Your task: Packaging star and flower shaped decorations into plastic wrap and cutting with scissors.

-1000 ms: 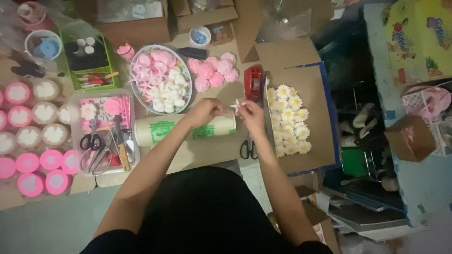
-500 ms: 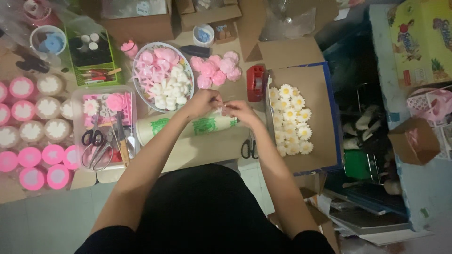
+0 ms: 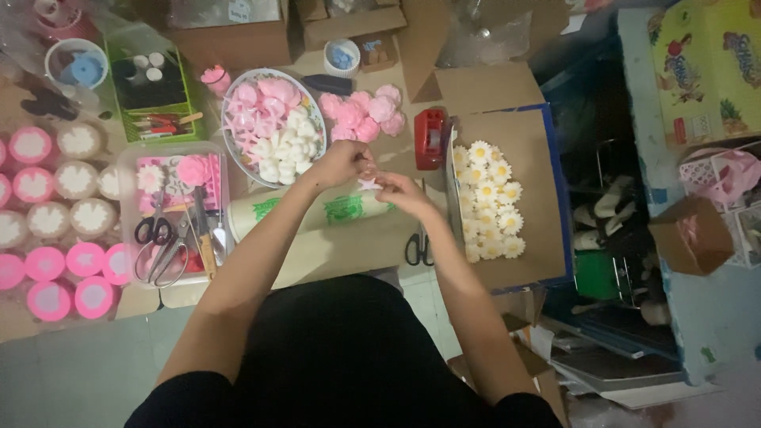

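Observation:
My left hand [image 3: 342, 162] and my right hand [image 3: 400, 192] meet over the cardboard work surface and pinch a small pale pink star-shaped piece [image 3: 369, 183] between their fingertips. Under the hands lies a cream roll with green print [image 3: 317, 212]. Just behind my left hand stands a round bowl [image 3: 231, 111] of pink and white foam flowers. To the right of my right hand a cardboard box [image 3: 539, 150] holds several white daisies with yellow centres [image 3: 490, 198].
Loose pink flowers [image 3: 361, 111] and a red tape dispenser [image 3: 430, 139] sit behind the hands. Black scissors [image 3: 418, 246] lie at the table's front edge. A clear tray [image 3: 127, 170] with scissors and tools is on the left, beside rows of pink and white round cups [image 3: 49, 194].
Both hands have stayed together on the small piece and shifted slightly. The view has drifted a little, nothing else on the table has moved.

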